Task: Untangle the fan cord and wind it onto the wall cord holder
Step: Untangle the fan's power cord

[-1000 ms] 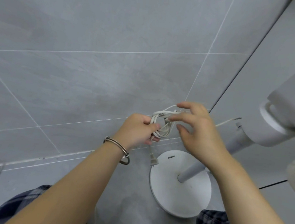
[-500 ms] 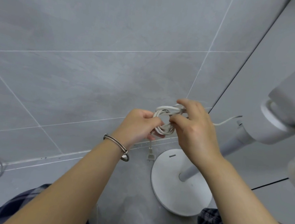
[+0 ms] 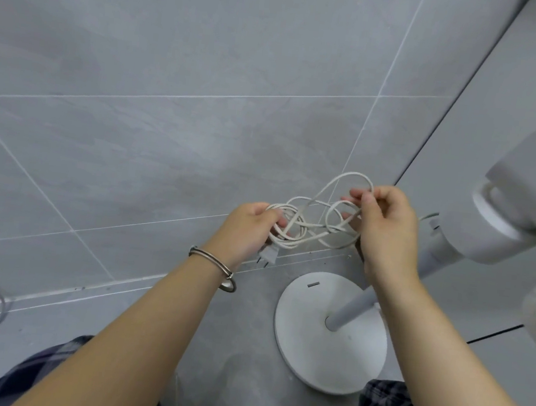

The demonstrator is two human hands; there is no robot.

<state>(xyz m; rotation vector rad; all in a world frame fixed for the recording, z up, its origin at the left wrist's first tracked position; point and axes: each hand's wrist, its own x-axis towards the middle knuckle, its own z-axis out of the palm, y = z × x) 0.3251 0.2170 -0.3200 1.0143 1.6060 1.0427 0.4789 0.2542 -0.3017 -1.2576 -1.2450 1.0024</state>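
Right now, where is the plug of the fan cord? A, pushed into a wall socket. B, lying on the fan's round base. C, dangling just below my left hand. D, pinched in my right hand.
C: the plug hangs prongs down right under the left hand, which grips the bundled cord, while the right hand pinches a loop of it.

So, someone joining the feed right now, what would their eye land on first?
The tangle of white cord held up mid-frame in front of the grey tiled wall: the left hand grips the bunched coils, the right hand pinches a loop raised above them. The plug dangles just below the left hand. At lower right the fan base stands on the floor.
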